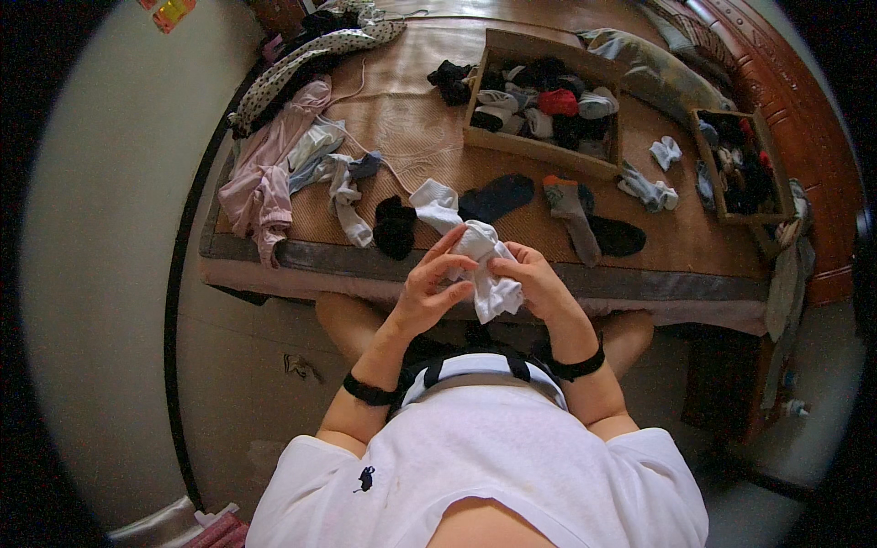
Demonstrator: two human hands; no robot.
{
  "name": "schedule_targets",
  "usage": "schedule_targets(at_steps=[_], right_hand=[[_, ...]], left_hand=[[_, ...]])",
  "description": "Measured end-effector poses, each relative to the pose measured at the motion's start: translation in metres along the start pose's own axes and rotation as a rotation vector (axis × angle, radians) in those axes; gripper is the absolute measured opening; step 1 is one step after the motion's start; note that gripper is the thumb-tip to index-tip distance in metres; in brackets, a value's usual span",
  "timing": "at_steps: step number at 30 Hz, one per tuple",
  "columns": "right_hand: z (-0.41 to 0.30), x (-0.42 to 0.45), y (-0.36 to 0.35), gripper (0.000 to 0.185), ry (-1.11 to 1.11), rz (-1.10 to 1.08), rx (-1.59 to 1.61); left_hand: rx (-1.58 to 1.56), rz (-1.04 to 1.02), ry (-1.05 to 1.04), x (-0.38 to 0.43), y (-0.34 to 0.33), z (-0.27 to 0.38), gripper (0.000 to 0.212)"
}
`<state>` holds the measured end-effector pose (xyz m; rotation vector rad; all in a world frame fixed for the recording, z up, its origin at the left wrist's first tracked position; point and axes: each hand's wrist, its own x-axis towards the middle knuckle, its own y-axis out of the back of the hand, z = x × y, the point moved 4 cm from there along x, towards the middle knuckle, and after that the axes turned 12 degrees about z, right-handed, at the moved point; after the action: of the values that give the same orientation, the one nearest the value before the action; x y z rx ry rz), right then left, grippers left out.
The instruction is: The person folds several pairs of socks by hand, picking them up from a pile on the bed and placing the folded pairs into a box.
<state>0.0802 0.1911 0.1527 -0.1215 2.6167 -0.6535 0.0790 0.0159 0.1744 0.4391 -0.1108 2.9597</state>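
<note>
A bunched white sock [497, 291] is pinched in my right hand [541, 277], above the front edge of the bed. At its left side my left hand [435, 281] has its fingers apart, with fingertips against the fabric and the thumb away from it. Just beyond, another white sock [436, 200] lies on the woven mat [425, 137]. A black sock bundle [394, 226] rests to the left. Farther right are a navy sock [500, 195], a grey sock with an orange end [575, 222] and a dark sock [616, 236].
A large open box [541, 155] of rolled socks stands at the back, with a smaller box [754, 218] of socks at right. Light socks [647, 188] lie between them. Pink clothing [264, 192] and a polka-dot garment [301, 65] cover the left side. A carved wooden headboard [801, 137] borders the right.
</note>
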Motion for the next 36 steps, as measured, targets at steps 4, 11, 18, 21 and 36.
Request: schedule_targets(at_steps=[4,11,18,21,36], right_hand=[[0.003,-0.001,0.004,0.031,0.009,0.006,-0.079],[-0.009,-0.016,-0.010,0.046,0.064,-0.066,-0.226],[-0.004,-0.011,-0.019,0.043,0.109,-0.093,-0.251],[0.007,-0.002,-0.014,0.039,0.108,-0.029,-0.299],[0.000,-0.007,-0.006,0.032,-0.036,-0.015,0.119]], left_hand=[[0.079,-0.064,0.003,-0.001,-0.001,0.006,0.022],[-0.281,0.101,0.414,-0.003,0.000,-0.006,0.060],[0.130,0.081,0.250,-0.002,0.008,-0.025,0.061],[0.687,0.113,-0.088,-0.006,-0.003,-0.010,0.067],[-0.344,0.070,0.518,-0.016,-0.017,0.001,0.066]])
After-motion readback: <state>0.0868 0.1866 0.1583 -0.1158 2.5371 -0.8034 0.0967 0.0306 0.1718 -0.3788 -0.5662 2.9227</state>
